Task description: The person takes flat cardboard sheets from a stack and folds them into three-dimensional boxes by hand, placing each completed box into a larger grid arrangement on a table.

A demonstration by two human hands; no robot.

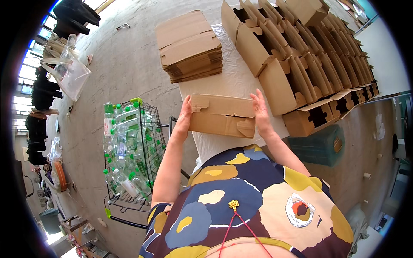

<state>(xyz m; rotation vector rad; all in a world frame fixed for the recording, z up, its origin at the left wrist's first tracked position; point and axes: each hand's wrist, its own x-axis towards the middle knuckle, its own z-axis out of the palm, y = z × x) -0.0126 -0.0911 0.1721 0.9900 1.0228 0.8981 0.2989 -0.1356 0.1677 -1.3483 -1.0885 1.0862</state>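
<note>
Rows of folded-up boxes (309, 60) crowd the upper right on the white table (232, 81); a flat cardboard stack (189, 45) sits upper centre. Mid-frame, the left hand (184, 118) and right hand (260, 112) clamp a cardboard box (221, 115) by its ends.

One head-worn fisheye camera looks steeply down, close over the table (232, 81).

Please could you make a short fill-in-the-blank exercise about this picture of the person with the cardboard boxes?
1. Both hands, the left hand and the right hand, hold a flat ____ box.
2. The stack of flat boxes lies on a table covered in ____.
3. The wire cart on the person's left is full of plastic ____.

Missing words: cardboard; white; bottles
</note>
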